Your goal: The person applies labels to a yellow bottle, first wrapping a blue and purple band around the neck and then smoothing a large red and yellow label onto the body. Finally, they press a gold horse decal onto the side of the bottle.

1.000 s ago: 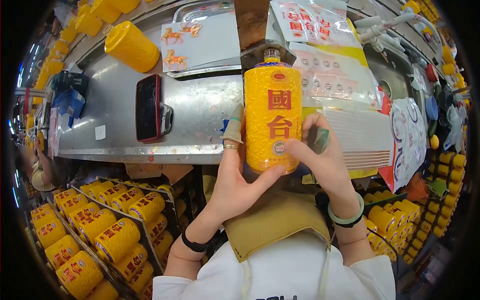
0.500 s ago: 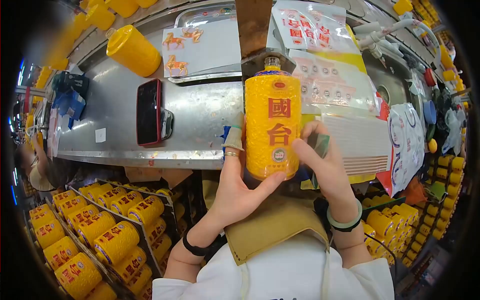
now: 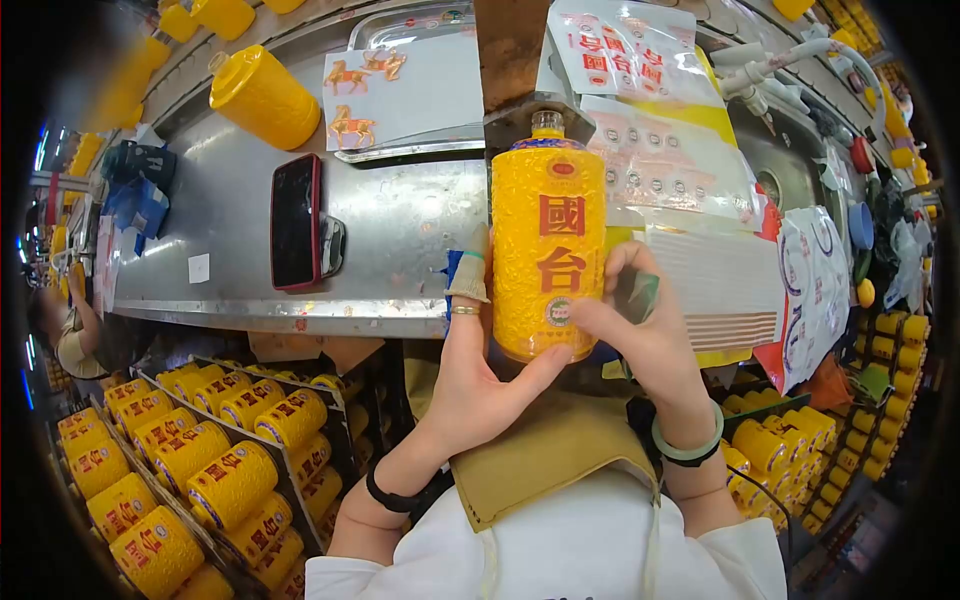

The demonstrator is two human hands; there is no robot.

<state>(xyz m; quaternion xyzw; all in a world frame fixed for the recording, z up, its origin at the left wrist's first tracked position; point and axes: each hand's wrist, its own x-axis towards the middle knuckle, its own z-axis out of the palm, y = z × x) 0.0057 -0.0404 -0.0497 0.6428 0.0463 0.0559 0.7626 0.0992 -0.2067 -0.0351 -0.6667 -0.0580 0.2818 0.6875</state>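
A yellow embossed bottle (image 3: 549,215) with red characters and a clear glass neck is held up in front of me, label side facing the camera. My left hand (image 3: 482,385) wraps its left side, thumb across the lower front; pale covers and blue material are on its fingers. On the bottle's right, my right hand (image 3: 645,325) has bent fingers against the side. Its thumb presses at the small round label (image 3: 558,312) near the base, partly covering it. A green scrap (image 3: 645,296) shows by the right fingers.
A phone (image 3: 297,222) lies on the metal bench (image 3: 400,240). Gold horse stickers rest on a white sheet (image 3: 440,90). Sticker sheets (image 3: 670,165) and a white-and-red bag (image 3: 815,290) are right. Crates of yellow bottles (image 3: 232,485) stand below left; another person (image 3: 75,340) is far left.
My right thumb has moved left and slightly down onto the round label. The bottle stays almost in place, and my left hand keeps its hold.
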